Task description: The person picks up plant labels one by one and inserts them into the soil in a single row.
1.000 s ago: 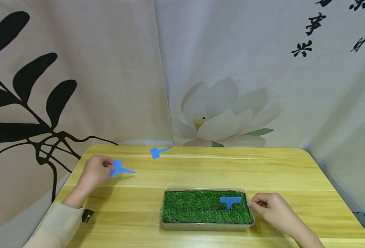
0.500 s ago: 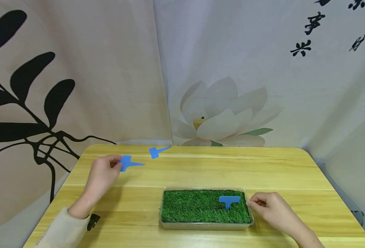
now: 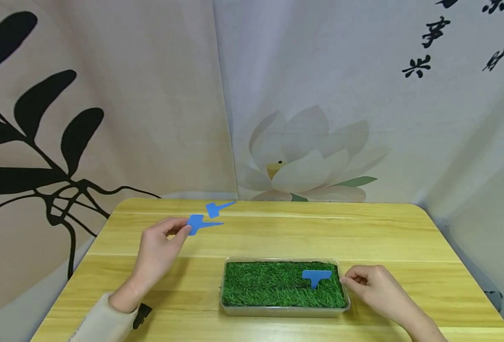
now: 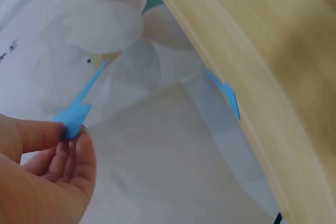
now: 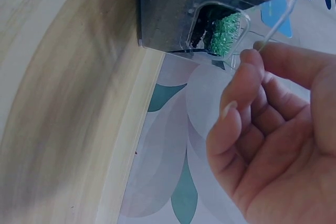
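My left hand (image 3: 163, 247) pinches a blue T-shaped plant label (image 3: 195, 224) by its wide head, thumb against fingers. The label's pointed stem aims right, above the table; the left wrist view shows the same label (image 4: 73, 118) at the fingertips. My right hand (image 3: 378, 289) pinches the rim of a clear plastic box (image 3: 282, 312) at its right end, thumb and index finger meeting on the edge in the right wrist view. Green artificial grass (image 3: 265, 285) fills the box. Another blue plant label (image 3: 317, 275) stands upright in the grass, towards the right, its stem partly sunk.
A third blue plant label (image 3: 213, 209) lies at the table's back edge, just behind the held one in the head view. The wooden table (image 3: 389, 232) has rounded back corners. Behind it hangs a printed curtain (image 3: 170, 95) with plant and flower patterns.
My left hand has carried the plant label to the right across the back left of the table. The right hand, the grass box and its standing label have stayed in place.
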Demonstrator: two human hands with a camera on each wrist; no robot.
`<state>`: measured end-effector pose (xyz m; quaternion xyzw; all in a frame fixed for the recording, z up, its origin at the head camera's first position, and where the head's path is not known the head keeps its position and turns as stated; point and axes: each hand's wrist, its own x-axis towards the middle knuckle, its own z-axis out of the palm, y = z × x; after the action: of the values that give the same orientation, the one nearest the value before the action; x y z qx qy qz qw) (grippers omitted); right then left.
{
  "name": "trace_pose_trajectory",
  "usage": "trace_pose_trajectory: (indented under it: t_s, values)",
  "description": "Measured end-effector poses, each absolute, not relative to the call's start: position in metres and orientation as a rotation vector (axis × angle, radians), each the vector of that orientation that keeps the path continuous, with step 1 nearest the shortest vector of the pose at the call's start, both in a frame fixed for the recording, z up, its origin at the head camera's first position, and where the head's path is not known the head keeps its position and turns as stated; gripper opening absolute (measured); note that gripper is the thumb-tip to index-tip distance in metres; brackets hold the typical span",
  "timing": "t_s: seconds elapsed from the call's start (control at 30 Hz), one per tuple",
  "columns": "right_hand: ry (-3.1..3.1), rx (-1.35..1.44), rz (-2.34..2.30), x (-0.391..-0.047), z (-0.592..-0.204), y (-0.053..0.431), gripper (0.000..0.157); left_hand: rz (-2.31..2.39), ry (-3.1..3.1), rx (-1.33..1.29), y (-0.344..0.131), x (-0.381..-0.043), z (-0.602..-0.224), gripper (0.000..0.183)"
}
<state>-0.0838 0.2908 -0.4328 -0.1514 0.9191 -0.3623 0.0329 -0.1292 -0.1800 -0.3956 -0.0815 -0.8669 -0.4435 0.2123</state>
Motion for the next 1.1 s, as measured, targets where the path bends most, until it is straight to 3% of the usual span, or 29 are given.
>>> trace_pose_trajectory:
  t_s: [0.33,0.63,1.1]
  values:
    - [2.835,-0.445,-1.107,-0.084,-0.433,0.290,0.019,-1.354,-2.403,-0.454,-0.155,-0.118,-0.405,0.008]
    - [2.839,-0.449,-1.103,-0.084,-0.433,0.290,0.020,-1.426,-2.382,-0.635,-0.136,-0.112,-0.410,0.019]
    - [2.844,-0.465,-1.103,-0.083,-0.432,0.290,0.019,-1.469,-2.334,-0.831,-0.118,-0.108,-0.416,0.018]
